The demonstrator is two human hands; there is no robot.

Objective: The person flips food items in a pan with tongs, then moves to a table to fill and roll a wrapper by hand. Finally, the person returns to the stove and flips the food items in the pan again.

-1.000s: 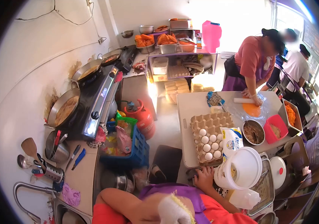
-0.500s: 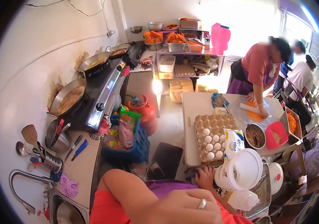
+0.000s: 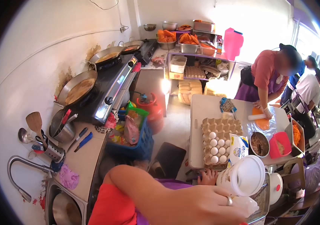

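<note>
My left hand [image 3: 214, 205], with a ring on one finger, reaches across my body at the bottom. Its fingers close about a translucent plastic bottle [image 3: 250, 205], partly hidden by the hand. Below the table's near edge, my right hand [image 3: 207, 177] rests with fingers spread and holds nothing; its arm is covered by the left. Right beside it stands a white plastic bucket [image 3: 246, 176], tilted in view, its inside pale. Behind are an egg tray [image 3: 220, 127] with several white eggs [image 3: 214, 150] and a white-and-blue packet [image 3: 238, 149].
Across the table [image 3: 199, 108], a co-worker [image 3: 266, 71] presses a white rolling pin [image 3: 256, 117] on orange dough. A steel bowl [image 3: 259, 144] and pink container [image 3: 280, 145] stand nearby. Left are pans on stoves [image 3: 118, 84], a sink [image 3: 47, 204], a blue crate [image 3: 133, 148] and red gas cylinder [image 3: 154, 112].
My left hand has moved right, onto the bottle. My right hand stays by the table edge. The view has shifted slightly, and the co-worker's rolling pin has moved a little on the dough.
</note>
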